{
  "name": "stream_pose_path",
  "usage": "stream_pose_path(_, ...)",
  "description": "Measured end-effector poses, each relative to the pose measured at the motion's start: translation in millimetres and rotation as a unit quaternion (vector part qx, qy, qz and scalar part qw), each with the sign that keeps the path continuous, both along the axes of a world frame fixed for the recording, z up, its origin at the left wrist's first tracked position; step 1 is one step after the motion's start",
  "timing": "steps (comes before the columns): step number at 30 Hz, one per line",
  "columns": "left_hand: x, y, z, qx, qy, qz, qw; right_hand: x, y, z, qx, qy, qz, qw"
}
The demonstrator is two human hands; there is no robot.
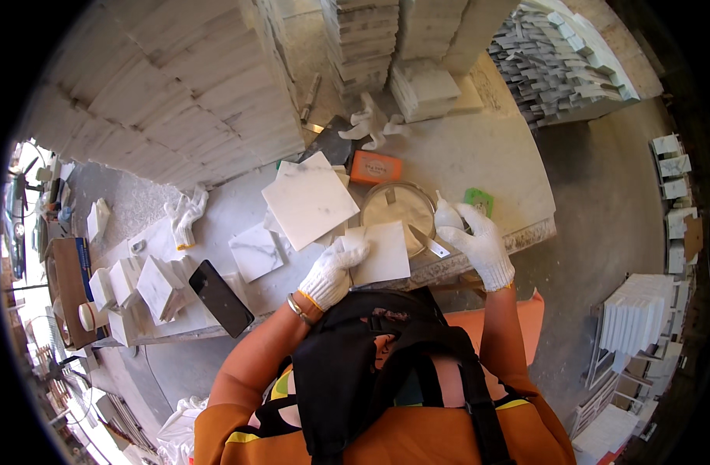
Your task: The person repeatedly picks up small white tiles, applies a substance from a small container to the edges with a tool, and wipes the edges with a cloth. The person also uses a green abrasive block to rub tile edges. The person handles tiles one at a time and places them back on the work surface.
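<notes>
The left hand (333,271) is gripping one white tile (386,254) at the bench's near edge, thumb on top; the right hand (479,244) is curling partly closed around one white bottle (446,214). One spatula (432,242) is crossing the rim of one round dish (368,203), standing between both hands. Leftward, I am seeing one phone (220,297); beyond, one larger tile (312,200) and one orange box (375,167) are lying, with tile stacks (361,46) rising behind.
</notes>
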State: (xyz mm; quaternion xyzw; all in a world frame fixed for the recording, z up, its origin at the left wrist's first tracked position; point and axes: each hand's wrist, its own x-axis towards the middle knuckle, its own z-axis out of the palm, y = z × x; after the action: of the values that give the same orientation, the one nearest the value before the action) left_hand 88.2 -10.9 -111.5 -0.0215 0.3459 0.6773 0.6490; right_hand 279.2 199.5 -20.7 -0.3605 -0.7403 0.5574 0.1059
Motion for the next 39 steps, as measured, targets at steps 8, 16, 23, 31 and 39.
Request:
stream_pose_path(8, 0, 1, 3, -0.005, 0.031, -0.02, 0.999, 5, -16, 15, 0.051, 0.034, 0.04, 0.997)
stream_pose_path(16, 1, 1, 6, -0.011, 0.025, -0.015, 1.0, 2, -18, 20, 0.12, 0.036, 0.068, 0.99)
stream_pose_path(23, 1, 1, 14, 0.0, 0.03, -0.017, 0.999, 4, -16, 14, 0.121, 0.021, 0.07, 0.99)
stream_pose_path(31, 1, 1, 7, -0.003, 0.037, -0.025, 0.999, 6, -14, 4, 0.196, 0.037, 0.064, 0.978)
stream_pose_path(39, 1, 2, 10, -0.007, 0.03, -0.021, 0.999, 7, -12, 0, 0.191, 0.039, 0.067, 0.979)
